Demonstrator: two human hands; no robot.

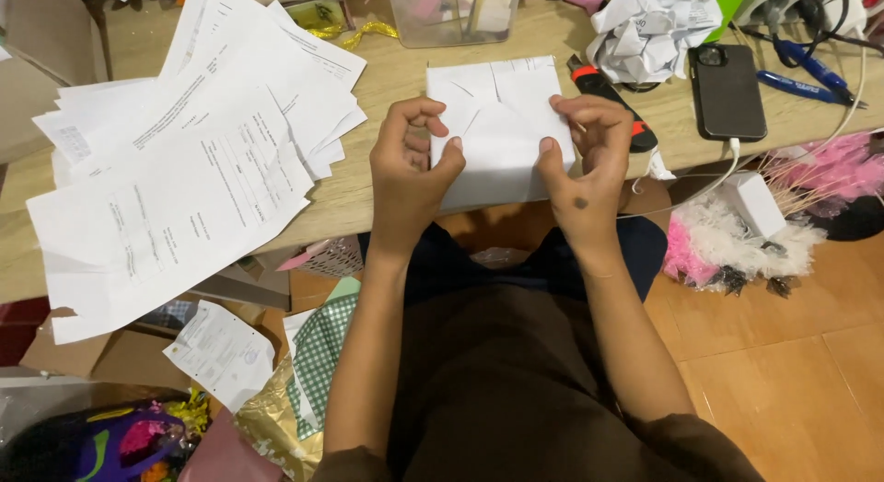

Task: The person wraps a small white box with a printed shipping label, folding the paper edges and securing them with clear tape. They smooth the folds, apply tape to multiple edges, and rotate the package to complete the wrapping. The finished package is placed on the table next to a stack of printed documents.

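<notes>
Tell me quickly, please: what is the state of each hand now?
Left hand: fingers curled, gripping the left edge of the white paper-wrapped box.
Right hand: fingers curled, gripping the box's right edge.

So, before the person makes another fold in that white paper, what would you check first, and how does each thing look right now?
1. Both hands on the paper: left hand and right hand each pinch a side of the white folded paper. Ok.
2. Paper supported: it lies at the near edge of the wooden table. Ok.
3. Flaps aligned: creases meet near the middle, but evenness is hard to judge. Cannot tell.
4. Room around it: the utility knife lies right beside the right hand. Not ok.
5. The stack of printed sheets lies apart from the fold. Ok.
</notes>
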